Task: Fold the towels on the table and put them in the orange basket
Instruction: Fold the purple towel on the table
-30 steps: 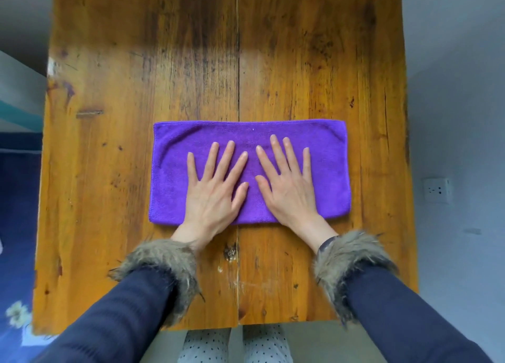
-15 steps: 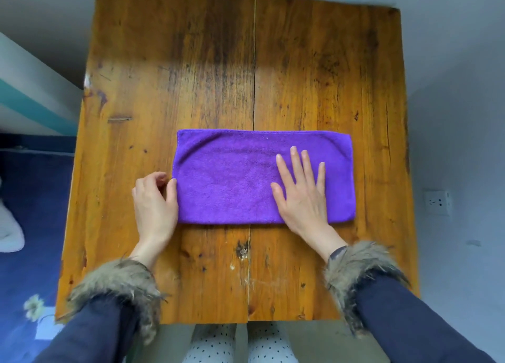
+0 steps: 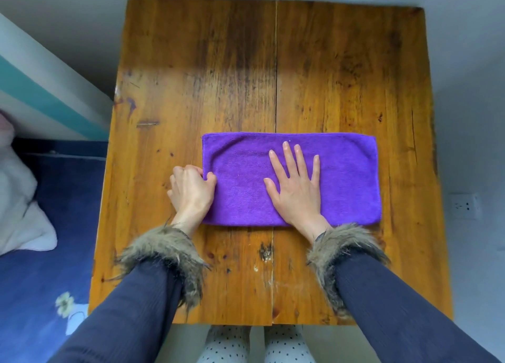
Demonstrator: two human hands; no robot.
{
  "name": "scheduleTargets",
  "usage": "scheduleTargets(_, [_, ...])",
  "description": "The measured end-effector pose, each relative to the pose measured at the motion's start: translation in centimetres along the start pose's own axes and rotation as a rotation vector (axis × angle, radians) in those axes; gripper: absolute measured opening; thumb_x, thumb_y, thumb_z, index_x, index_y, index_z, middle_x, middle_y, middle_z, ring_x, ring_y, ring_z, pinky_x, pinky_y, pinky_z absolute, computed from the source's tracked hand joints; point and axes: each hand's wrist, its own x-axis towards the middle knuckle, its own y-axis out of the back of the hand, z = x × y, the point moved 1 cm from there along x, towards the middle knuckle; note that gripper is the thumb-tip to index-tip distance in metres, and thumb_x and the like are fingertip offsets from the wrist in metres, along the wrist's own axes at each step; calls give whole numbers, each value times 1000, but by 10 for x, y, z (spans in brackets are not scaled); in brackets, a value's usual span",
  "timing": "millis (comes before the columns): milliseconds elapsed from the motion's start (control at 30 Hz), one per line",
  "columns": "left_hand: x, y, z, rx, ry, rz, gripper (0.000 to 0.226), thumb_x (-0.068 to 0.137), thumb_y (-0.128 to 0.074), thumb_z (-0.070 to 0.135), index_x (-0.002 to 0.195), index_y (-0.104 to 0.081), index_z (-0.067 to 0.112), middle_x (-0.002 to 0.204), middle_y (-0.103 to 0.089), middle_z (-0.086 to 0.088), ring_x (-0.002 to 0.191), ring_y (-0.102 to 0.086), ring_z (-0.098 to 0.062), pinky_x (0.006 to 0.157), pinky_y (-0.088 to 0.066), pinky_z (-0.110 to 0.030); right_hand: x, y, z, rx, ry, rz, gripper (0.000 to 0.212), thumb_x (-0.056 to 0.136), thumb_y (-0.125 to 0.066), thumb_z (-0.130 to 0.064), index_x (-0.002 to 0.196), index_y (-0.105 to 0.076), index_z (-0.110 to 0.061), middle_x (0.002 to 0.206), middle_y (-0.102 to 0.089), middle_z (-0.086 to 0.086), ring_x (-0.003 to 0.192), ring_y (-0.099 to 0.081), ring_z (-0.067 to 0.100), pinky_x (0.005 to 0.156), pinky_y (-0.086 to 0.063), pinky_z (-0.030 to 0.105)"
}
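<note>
left hand [image 3: 191, 191] fingers pinch purple towel [image 3: 347, 179] short left edge | right hand [image 3: 296, 189] flat, fingers spread, pressing mid-towel | long axis runs rightward from left fingers

Beyond the towel [image 3: 341, 176], you have bare table [image 3: 246, 61] open to the far edge. Your right hand [image 3: 296, 190] lies flat on the towel's middle. Your left hand [image 3: 191, 193] blocks its left edge.
</note>
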Motion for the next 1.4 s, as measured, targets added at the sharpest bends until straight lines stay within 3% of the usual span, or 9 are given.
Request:
scheduleTargets(200, [-6, 13, -5, -227, -91, -48, 15, 87, -60, 21, 95, -52, 10, 85, -59, -5, 91, -58, -31, 71, -34, -29, -27, 5, 0, 42, -52, 25, 73, 84, -41, -59, 147, -24, -26, 156, -17, 8, 144, -13, 30, 109, -4, 61])
scheduleTargets(367, [-7, 31, 5, -736, 227, -393, 38, 89, -62, 11, 123, -50, 2, 84, -60, -2, 69, -56, -12, 61, -47, -28, -27, 0, 14, 17, -56, -151, 79, 84, -28, -70, 149, -5, -31, 158, 6, 1, 145, 11, 24, 110, 9, 60])
scheduleTargets(500, [-25, 40, 33, -787, 133, -388, 32, 88, -61, 7, 119, -55, 9, 86, -56, -5, 72, -51, -16, 67, -47, -32, -26, 11, 19, 109, 9, -215, 75, 87, -34, -62, 149, -2, -32, 157, 14, -2, 144, 17, 21, 107, 19, 54])
scheduleTargets(667, [-64, 33, 87, -735, -101, -315, 32, 84, -64, 5, 109, -55, 22, 70, -49, 1, 54, -54, -7, 49, -50, -21, -35, 47, 61, 734, -93, -64, 42, 96, -45, -17, 138, -44, -14, 152, -28, 4, 141, -23, 17, 115, -13, 28])
scheduleTargets(867, [-109, -24, 160, -588, -323, -283, 33, 84, -64, 8, 115, -57, 20, 72, -47, -1, 53, -55, -14, 42, -50, -17, -65, 65, 132, 989, -402, 39, 29, 95, -45, -6, 118, -61, -11, 117, -62, 4, 107, -58, 11, 86, -41, 8])
scheduleTargets(1000, [-126, -66, 187, -409, -409, -272, 38, 86, -60, 12, 123, -54, 17, 79, -49, 0, 76, -63, -28, 64, -58, -38, -76, 59, 160, 1041, -507, 60, 25, 95, -44, -10, 108, -65, -15, 101, -69, 2, 96, -65, 11, 88, -51, 30])
scheduleTargets(1100, [-134, -88, 193, -259, -476, -245, 40, 87, -58, 14, 126, -51, 16, 94, -56, -10, 94, -58, -31, 84, -49, -43, -79, 55, 169, 1078, -544, 18, 24, 94, -45, -14, 109, -64, -18, 97, -69, -2, 91, -65, 10, 87, -53, 38])
scheduleTargets(1233, [-137, -105, 199, -188, -482, -245, 42, 87, -58, 16, 128, -49, 16, 104, -56, -12, 99, -54, -30, 85, -47, -43, -77, 52, 176, 1109, -545, -100, 25, 95, -45, -17, 115, -62, -15, 97, -66, -1, 93, -64, 16, 90, -51, 41])
scheduleTargets(1400, [-135, -118, 204, -138, -471, -256, 44, 87, -57, 16, 130, -47, 15, 108, -56, -13, 103, -54, -31, 87, -46, -45, -72, 51, 180, 1160, -565, -148, 27, 96, -43, -16, 116, -61, -12, 95, -64, -2, 78, -62, 1, 87, -53, 33])
